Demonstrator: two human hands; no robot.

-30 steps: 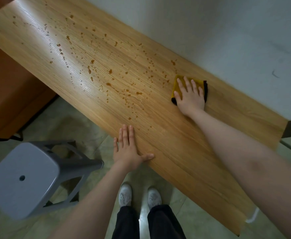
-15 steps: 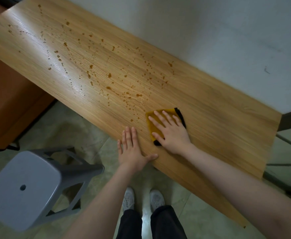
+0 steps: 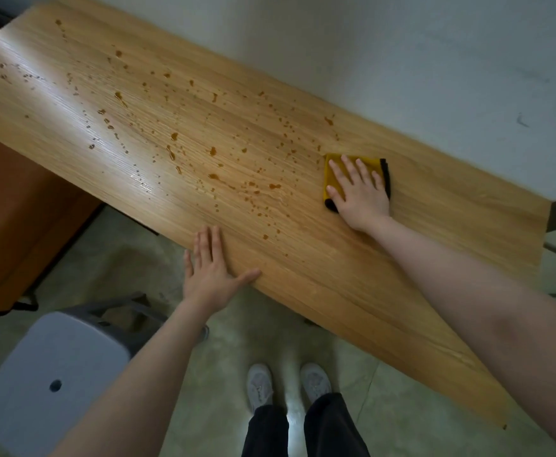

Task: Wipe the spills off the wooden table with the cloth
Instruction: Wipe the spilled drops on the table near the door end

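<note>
A long wooden table [image 3: 385, 291] runs diagonally along a white wall. Brown spills [image 3: 214, 151] lie as drops and streaks over its middle and left part. A folded yellow cloth [image 3: 331, 166] with a black edge lies flat on the table near the far side, right of the spills. My right hand [image 3: 359, 189] presses on the cloth with straight, spread fingers. My left hand [image 3: 212, 268] rests flat on the table's near edge, fingers straight, thumb out.
A grey plastic stool [image 3: 49, 380] stands on the floor at the lower left. An orange-brown cabinet [image 3: 16, 212] sits under the table's left end. My white shoes [image 3: 260, 384] are on the tiled floor below the table edge.
My right hand slid the cloth from the far side to the near edge beside my left hand, then back away toward the wall. My left hand stayed on the edge.
</note>
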